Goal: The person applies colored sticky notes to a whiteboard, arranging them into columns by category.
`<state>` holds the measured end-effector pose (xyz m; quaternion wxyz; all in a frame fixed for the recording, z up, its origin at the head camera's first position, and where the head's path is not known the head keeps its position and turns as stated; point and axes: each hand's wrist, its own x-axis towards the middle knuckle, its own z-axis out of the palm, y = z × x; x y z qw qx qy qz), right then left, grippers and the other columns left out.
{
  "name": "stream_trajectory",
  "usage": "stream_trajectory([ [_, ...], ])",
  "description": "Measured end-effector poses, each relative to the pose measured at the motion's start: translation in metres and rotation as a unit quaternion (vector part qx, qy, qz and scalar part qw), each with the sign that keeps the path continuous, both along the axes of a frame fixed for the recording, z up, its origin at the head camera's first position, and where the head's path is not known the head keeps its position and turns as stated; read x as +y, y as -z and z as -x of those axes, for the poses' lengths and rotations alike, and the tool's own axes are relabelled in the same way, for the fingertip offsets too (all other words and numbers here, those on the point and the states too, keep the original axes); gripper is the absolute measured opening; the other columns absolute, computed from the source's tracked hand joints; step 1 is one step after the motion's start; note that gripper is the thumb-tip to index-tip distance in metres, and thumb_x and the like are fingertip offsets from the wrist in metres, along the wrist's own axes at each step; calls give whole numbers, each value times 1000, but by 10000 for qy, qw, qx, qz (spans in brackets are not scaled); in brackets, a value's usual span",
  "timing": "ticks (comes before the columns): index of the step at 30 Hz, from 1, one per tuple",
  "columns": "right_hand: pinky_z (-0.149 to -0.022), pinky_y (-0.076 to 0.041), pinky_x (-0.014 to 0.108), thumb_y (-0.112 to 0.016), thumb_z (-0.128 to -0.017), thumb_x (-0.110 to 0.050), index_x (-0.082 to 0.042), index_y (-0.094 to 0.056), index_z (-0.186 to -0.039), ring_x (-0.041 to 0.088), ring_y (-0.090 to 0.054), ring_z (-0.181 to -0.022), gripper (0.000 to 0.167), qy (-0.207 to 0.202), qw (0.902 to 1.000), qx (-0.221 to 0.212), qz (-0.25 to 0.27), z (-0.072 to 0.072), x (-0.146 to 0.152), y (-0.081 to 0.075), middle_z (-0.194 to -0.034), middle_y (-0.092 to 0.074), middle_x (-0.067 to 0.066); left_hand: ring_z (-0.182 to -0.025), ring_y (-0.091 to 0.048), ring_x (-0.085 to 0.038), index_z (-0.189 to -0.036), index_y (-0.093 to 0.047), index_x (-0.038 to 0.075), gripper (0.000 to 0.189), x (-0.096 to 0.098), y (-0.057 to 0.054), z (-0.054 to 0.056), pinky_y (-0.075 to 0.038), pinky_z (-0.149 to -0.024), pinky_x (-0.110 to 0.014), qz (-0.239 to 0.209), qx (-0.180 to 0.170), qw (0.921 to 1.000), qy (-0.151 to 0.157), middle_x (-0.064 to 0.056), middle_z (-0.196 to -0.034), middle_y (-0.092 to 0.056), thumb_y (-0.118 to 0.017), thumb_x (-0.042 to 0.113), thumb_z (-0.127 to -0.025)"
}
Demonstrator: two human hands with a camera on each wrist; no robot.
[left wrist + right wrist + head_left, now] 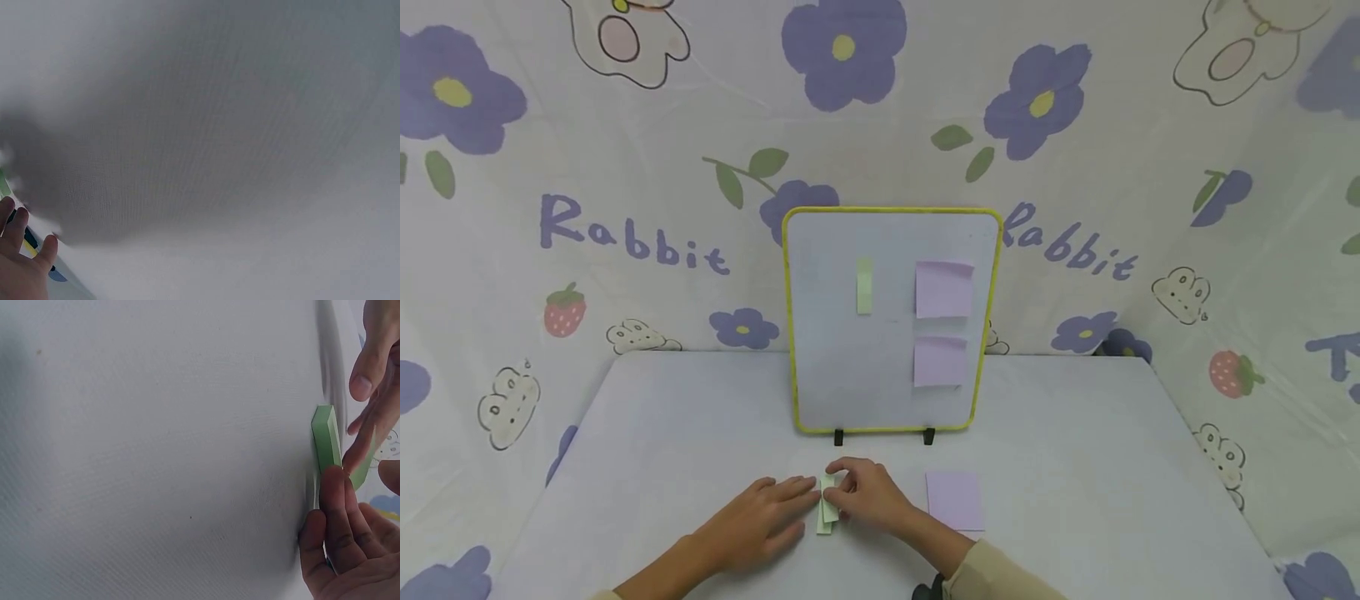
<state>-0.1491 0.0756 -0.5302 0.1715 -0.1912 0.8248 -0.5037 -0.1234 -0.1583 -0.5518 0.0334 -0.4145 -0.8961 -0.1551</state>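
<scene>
A narrow pad of pale green sticky notes lies on the white table in front of the board. My right hand pinches its top strip, which sits askew over the pad. In the right wrist view the strip bends away from the thick green pad beside the fingertips of my right hand. From the left, my left hand lies palm down with straight fingers, their tips at the pad's edge. The left wrist view shows mostly table, with fingers in its lower left corner.
Behind the hands a yellow-framed whiteboard stands on black feet. It bears a green strip, an upper purple note and a lower purple note. A square purple note pad lies right of my right hand. Patterned cloth surrounds the table.
</scene>
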Motion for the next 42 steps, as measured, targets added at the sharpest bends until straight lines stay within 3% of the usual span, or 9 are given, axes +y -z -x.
stream_trajectory([
  [10,-54,-44,17,-72,-84,-4,3,-69,-109,1,-54,-61,26,63,9994,283,-208,3,-1,7,-75,-67,0,-134,-50,-24,-143,-56,13,45,1,3,1,-42,-102,-53,289,-280,9992,-48,-5,-149,-50,-55,31,-101],
  [21,-56,-43,18,-70,-84,3,2,-72,-102,3,-52,-64,18,18,9991,162,-389,6,2,7,-74,-61,-3,-132,-53,-23,-139,-60,14,42,0,5,4,-44,-100,-51,267,8,9996,34,-4,-147,-53,-57,30,-100],
  [28,-58,-45,18,-69,-84,5,2,-72,-100,2,-53,-66,17,40,9983,496,-296,9,5,4,-75,-63,-2,-132,-53,-23,-139,-60,14,42,1,6,5,-44,-99,-52,241,116,9995,142,-2,-147,-53,-57,30,-100],
  [35,-64,-51,21,-69,-88,2,3,-71,-108,8,-61,-74,20,469,9932,1046,224,25,11,-23,-87,-69,6,-131,-54,-25,-136,-62,11,41,2,4,6,-45,-97,-53,179,150,9994,241,-4,-147,-53,-58,29,-100],
  [42,-63,-50,21,-70,-89,2,2,-72,-110,13,-62,-73,21,1070,9788,1499,896,50,18,-53,-89,-69,9,-132,-52,-24,-136,-62,8,41,5,1,7,-44,-100,-53,293,-26,9991,295,-3,-148,-52,-55,29,-101],
])
